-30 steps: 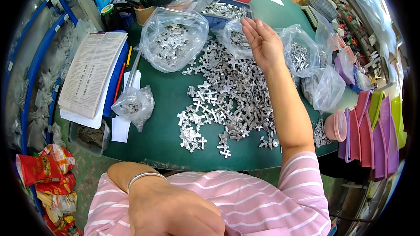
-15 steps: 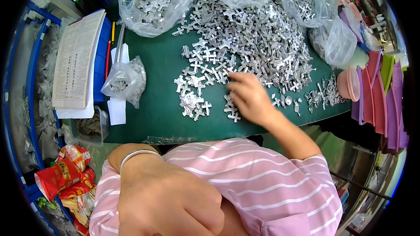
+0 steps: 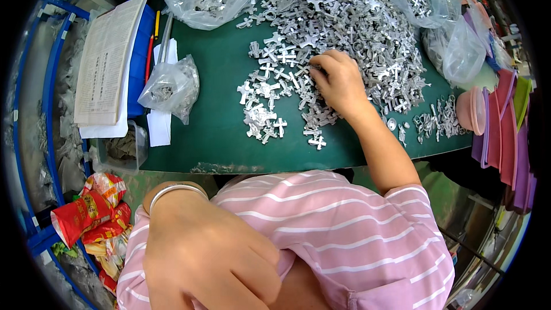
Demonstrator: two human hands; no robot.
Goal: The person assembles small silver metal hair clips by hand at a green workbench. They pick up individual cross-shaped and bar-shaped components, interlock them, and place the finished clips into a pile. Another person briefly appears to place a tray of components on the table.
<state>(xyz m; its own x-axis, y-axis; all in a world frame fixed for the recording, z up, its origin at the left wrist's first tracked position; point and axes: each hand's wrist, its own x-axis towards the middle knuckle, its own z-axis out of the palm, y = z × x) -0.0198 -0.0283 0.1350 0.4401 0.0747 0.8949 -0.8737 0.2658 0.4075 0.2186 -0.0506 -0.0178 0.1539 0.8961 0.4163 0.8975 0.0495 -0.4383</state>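
A large heap of silver-grey metal cross pendants (image 3: 367,34) covers the back middle of a green tabletop (image 3: 218,92). At the heap's near edge my right hand (image 3: 342,83) bends its fingers down among the pieces. Thumb and forefinger come close together there, and what lies between them is hidden. Just left of this hand lies a smaller cluster of cross pendants (image 3: 261,112), with a few loose ones near it. Close up at the bottom, my left hand (image 3: 212,252) is curled with its back showing and a silver bangle on the wrist. Its fingertips are out of sight.
Clear plastic bags of metal pieces (image 3: 215,0) line the back. A small bag (image 3: 172,89) sits at the left beside a printed sheet (image 3: 109,63) on a blue bin. At the right are small ring-like metal parts (image 3: 439,119), a pink cup (image 3: 470,112) and coloured trays (image 3: 506,120).
My right hand has moved farther over the table, into the heap's near edge. More pieces lie in front of it. The whole view has shifted slightly; my left hand stays curled.
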